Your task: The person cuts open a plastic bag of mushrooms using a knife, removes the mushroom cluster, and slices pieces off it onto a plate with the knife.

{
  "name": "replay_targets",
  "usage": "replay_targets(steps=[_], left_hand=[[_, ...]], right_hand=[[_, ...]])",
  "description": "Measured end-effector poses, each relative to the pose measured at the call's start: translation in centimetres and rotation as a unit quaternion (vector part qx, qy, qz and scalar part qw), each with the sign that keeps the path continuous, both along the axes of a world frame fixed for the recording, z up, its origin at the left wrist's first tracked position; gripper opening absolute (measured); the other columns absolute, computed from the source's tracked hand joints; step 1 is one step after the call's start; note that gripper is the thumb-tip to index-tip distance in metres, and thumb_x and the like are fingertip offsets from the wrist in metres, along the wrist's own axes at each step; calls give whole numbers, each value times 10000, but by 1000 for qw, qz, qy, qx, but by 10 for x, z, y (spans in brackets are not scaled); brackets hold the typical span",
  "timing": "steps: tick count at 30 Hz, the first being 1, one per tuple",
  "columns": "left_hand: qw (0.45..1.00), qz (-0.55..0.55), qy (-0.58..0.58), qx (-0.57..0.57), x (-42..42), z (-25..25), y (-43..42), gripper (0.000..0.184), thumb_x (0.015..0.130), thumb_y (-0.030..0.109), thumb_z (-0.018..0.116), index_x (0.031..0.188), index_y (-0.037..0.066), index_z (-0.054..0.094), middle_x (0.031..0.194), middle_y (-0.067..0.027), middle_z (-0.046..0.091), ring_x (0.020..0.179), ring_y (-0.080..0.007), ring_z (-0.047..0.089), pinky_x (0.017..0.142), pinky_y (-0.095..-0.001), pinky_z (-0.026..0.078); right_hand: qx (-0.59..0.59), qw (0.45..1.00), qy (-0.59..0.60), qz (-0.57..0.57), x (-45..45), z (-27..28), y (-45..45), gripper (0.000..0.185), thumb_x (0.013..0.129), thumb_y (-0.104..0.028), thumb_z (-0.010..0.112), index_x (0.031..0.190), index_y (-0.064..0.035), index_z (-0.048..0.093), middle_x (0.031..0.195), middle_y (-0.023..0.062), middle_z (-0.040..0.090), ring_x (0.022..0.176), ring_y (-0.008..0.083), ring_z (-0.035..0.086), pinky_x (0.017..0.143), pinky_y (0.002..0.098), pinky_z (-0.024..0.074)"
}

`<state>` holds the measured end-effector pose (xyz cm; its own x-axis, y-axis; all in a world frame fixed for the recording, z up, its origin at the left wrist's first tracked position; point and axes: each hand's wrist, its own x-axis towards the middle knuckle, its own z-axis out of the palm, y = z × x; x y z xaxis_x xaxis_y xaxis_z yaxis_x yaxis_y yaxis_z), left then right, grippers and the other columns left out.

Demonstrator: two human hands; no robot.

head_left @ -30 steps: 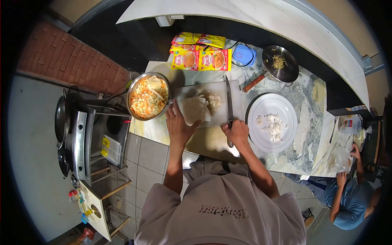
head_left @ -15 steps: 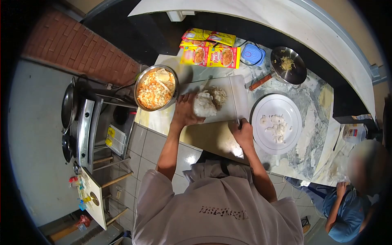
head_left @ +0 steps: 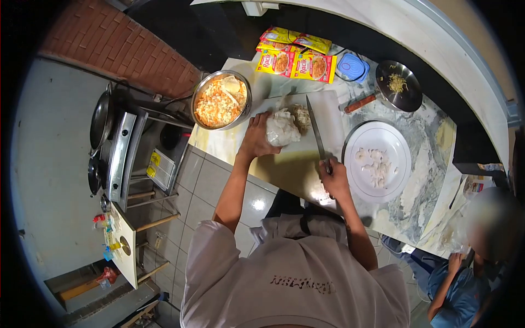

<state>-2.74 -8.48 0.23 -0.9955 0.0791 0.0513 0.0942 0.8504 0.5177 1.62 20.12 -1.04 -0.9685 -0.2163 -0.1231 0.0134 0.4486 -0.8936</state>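
Observation:
A heap of soft white food pieces (head_left: 282, 129), perhaps mushrooms, lies on a white cutting board (head_left: 327, 112). My left hand (head_left: 257, 138) curves around the heap's left side, thumb near me and fingers at the far side. In my right hand (head_left: 334, 179) is a knife (head_left: 315, 128), gripped by its dark handle. Its long blade points away from me over the board, just right of a pile of thin pale shreds (head_left: 302, 119). The blade looks apart from the white heap. Right of the knife, a white plate (head_left: 402, 158) carries several small white pieces.
Left of the board stands a metal bowl (head_left: 198, 109) of chopped orange and white food. Yellow seasoning packets (head_left: 298, 63), a blue-lidded box (head_left: 353, 67) and a pan (head_left: 411, 98) with shreds line the back. A co-worker (head_left: 456, 290) is at the right; a stove (head_left: 121, 156) is left.
The knife blade, hardly visible before, now shows at full length, pointing away over the board. My left hand stays at the white heap. The whole view has shifted slightly.

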Motion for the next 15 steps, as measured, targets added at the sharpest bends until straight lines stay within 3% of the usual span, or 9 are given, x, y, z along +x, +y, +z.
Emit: replay_targets(steps=[2,6,7,10,11,14,15], left_hand=[[1000,-12,8,12,-2,-4,-3,1071,434,292,868,1338,-23,387,1256,-218,485,1163,-425,462,1038,-462,386],[999,-34,15,30,-4,-12,-12,1080,432,283,871,1347,-21,383,1265,-222,478,1175,-425,450,1048,-461,377],[999,-39,19,30,-4,-13,-15,1079,436,280,869,1351,-20,381,1267,-225,477,1178,-424,446,1051,-460,373],[994,-71,70,53,-5,-17,-22,1077,450,248,870,1370,7,365,1263,-213,478,1189,-404,442,1031,-482,379],[992,-81,71,61,-7,-17,-27,1077,450,248,870,1370,7,365,1263,-213,478,1189,-404,442,1031,-482,379],[984,-138,41,106,-20,-15,-40,1053,464,243,861,1366,6,373,1270,-209,476,1199,-402,436,1046,-468,362],[982,-148,36,108,-21,-13,-43,1036,466,240,846,1357,-5,378,1278,-207,469,1196,-400,435,1048,-456,364]], right_hand=[[-50,991,-122,4,2,31,-4,263,951,-212,561,867,37,566,509,182,509,410,299,550,437,420,397],[21,992,-121,26,11,27,-19,297,962,-248,553,903,42,560,585,217,543,561,381,585,558,457,429],[21,997,-70,18,15,26,-29,266,969,-239,539,964,27,547,652,244,570,653,445,587,602,483,432],[58,998,-34,12,27,34,-53,246,973,-224,527,1056,7,517,722,273,585,747,495,574,644,514,424],[68,997,-15,17,32,30,-58,261,971,-174,515,1183,-26,486,696,273,579,720,496,578,638,528,419],[71,997,-18,-31,47,61,-90,314,965,-134,504,1265,-46,474,673,269,579,682,480,582,618,519,423],[68,997,10,-32,51,61,-96,439,969,-108,486,1403,-82,426,599,206,521,508,363,517,571,411,437]])
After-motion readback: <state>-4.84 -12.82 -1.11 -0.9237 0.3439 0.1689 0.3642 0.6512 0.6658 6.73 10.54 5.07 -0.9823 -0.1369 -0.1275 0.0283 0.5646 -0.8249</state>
